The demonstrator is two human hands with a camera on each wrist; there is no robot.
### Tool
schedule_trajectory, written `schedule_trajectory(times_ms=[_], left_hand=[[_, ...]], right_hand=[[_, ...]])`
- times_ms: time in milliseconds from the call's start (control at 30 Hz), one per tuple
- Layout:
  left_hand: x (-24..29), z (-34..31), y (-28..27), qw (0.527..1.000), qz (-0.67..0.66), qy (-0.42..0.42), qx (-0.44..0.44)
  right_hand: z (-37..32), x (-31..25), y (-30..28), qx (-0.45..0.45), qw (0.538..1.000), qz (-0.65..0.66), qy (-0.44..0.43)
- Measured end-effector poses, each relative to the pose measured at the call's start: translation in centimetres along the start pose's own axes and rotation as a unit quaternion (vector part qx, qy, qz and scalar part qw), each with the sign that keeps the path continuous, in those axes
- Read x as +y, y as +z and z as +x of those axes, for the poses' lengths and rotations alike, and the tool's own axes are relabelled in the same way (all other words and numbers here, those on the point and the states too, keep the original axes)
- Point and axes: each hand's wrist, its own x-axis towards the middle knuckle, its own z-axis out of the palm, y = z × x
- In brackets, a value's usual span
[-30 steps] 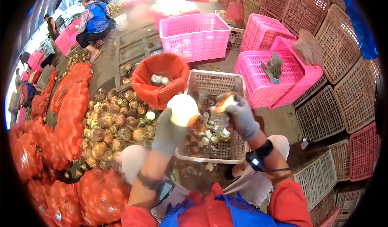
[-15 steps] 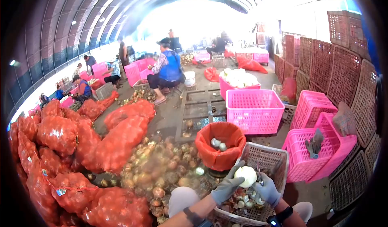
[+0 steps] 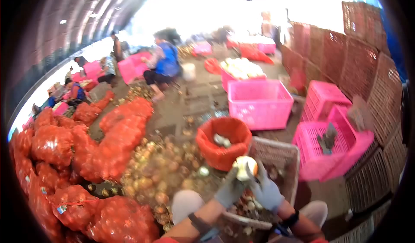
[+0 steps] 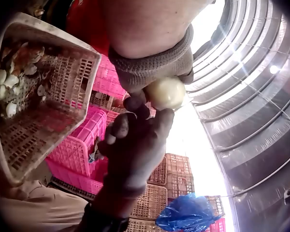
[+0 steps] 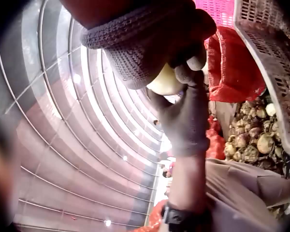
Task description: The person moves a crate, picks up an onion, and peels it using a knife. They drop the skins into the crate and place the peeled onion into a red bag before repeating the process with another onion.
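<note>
A pale, peeled onion point(image 3: 243, 166) is held up between both gloved hands, over the near end of a grey plastic crate point(image 3: 295, 163). My left hand point(image 3: 230, 192) grips it from the left, fingers round its side. On the other side my right hand point(image 3: 266, 193) has curled fingers, its thumb close against the onion point(image 4: 168, 93) in the left wrist view. A small knife in that right hand is hidden by the fingers now. Brown skin shows on the onion's right side. Skins and peeled scraps point(image 4: 10, 81) lie in the crate.
A red-lined bucket point(image 3: 203, 144) with peeled onions inside stands beyond the hands. Unpeeled onions point(image 3: 151, 169) cover the floor to the left, beside full red mesh sacks point(image 3: 125, 130). Pink crates point(image 3: 259, 109) stand ahead and right. Several people work farther back.
A second ago the hands were apart, the right holding brown peel over the crate; they have since come together at the onion. The head view has tilted up and the onion has risen slightly.
</note>
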Motion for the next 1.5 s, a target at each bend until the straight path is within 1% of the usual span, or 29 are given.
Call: schedule_trajectory(times_ms=[33, 67, 100, 133, 167, 233, 300, 333, 400, 500, 567, 733, 767, 833, 900, 933, 967, 1000, 1033, 1100, 1167, 1200, 1233, 1267, 1300, 1367, 1400, 1433, 1500], left_hand=[[-1.9, 0.0, -0.1, 0.991, -0.131, 0.000, -0.003], [-1.8, 0.0, -0.2, 0.962, -0.264, -0.065, -0.008], [-1.5, 0.3, -0.6, 0.910, -0.393, -0.131, -0.003], [-0.7, 0.2, 0.0, 0.919, -0.374, -0.128, 0.003], [0.2, -0.1, 0.5, 0.929, -0.351, -0.120, 0.006], [0.2, -0.5, 0.1, 0.924, -0.354, -0.146, -0.007], [0.9, -0.4, 0.9, 0.929, -0.344, -0.134, 0.011], [0.9, -0.3, 0.8, 0.926, -0.350, -0.138, 0.026], [0.2, -0.4, 0.4, 0.925, -0.357, -0.128, 0.023], [0.2, -0.3, 0.9, 0.946, -0.298, -0.128, 0.007], [0.5, -0.5, 1.0, 0.930, -0.334, -0.153, 0.014], [-0.3, -0.6, 0.7, 0.918, -0.375, -0.123, -0.030], [-0.3, -0.8, 0.7, 0.917, -0.377, -0.128, -0.032], [-0.3, -0.9, 1.1, 0.899, -0.414, -0.142, -0.011], [0.3, -0.8, 1.1, 0.909, -0.397, -0.126, -0.012], [0.1, -0.8, 0.6, 0.891, -0.432, -0.138, 0.003], [-0.2, -0.9, -0.2, 0.873, -0.464, -0.146, 0.022], [-0.3, -1.0, -0.8, 0.875, -0.462, -0.141, 0.030], [-0.5, -1.0, -1.3, 0.866, -0.480, -0.138, 0.030], [-0.5, -1.0, -1.9, 0.858, -0.496, -0.132, 0.033], [-0.4, -0.7, -1.9, 0.850, -0.512, -0.123, -0.022], [-0.5, -0.6, -1.8, 0.850, -0.511, -0.129, -0.026], [-0.3, -0.5, -1.7, 0.843, -0.521, -0.134, -0.018], [-0.2, -0.4, -1.8, 0.836, -0.532, -0.132, -0.007], [-0.2, -0.5, -1.7, 0.836, -0.535, -0.123, 0.000], [0.4, -0.7, -0.6, 0.925, -0.356, -0.113, 0.068], [0.8, -1.0, -0.3, 0.931, -0.354, -0.086, 0.020], [1.5, -1.0, -0.1, 0.932, -0.353, -0.084, 0.019], [2.4, -0.8, 0.4, 0.964, -0.244, -0.108, -0.016]], right_hand=[[0.2, 0.4, 0.3, 0.017, 0.998, -0.037, -0.047], [0.4, 0.7, 0.3, 0.040, 0.999, -0.031, 0.005], [0.4, 2.2, 0.7, 0.079, 0.995, -0.058, -0.009], [0.4, 1.8, -0.1, 0.065, 0.997, -0.047, 0.014], [0.3, 2.8, 0.6, 0.111, 0.994, -0.008, -0.022], [0.2, 2.9, -0.2, 0.052, 0.982, 0.182, 0.004], [-0.2, -0.9, -3.4, -0.069, 0.913, 0.369, 0.158], [-0.3, -0.6, -2.9, -0.071, 0.914, 0.366, 0.161], [-0.5, 0.4, -1.3, 0.045, 0.990, 0.131, -0.040], [-0.7, 0.8, 0.4, 0.042, 0.998, 0.042, -0.037], [-0.6, 1.2, 0.4, 0.030, 0.998, 0.057, -0.011], [0.2, 1.5, 0.4, 0.118, 0.983, 0.074, -0.120], [0.4, 1.4, 0.0, 0.120, 0.983, 0.072, -0.115], [0.3, 1.1, -1.5, 0.076, 0.993, 0.090, -0.021], [0.6, 1.5, -1.8, 0.127, 0.977, 0.161, -0.050], [1.3, 2.6, -3.0, 0.120, 0.976, 0.018, -0.181], [1.6, 3.7, -3.5, 0.108, 0.937, -0.121, -0.308], [0.8, 5.1, -3.8, 0.086, 0.956, 0.243, -0.142], [0.4, 6.1, -4.0, 0.046, 0.822, 0.565, 0.052], [1.1, 2.3, -6.1, -0.010, 0.710, 0.676, 0.198], [1.3, 8.8, -2.6, -0.035, 0.844, 0.461, 0.273], [0.3, 9.9, -0.7, -0.046, 0.949, 0.251, 0.185], [-0.6, 9.3, 0.5, -0.056, 0.994, 0.022, 0.088], [-0.6, 9.2, 0.8, -0.087, 0.970, -0.114, 0.198], [-0.5, 9.3, 0.6, -0.096, 0.970, -0.117, 0.192], [-0.1, 5.9, -1.3, 0.024, 0.995, -0.081, 0.054], [0.1, 5.3, -1.7, 0.070, 0.995, -0.071, 0.019], [0.2, 4.2, -2.4, 0.071, 0.995, -0.071, 0.017], [-0.1, 2.3, -3.9, 0.036, 0.990, 0.104, 0.088]])
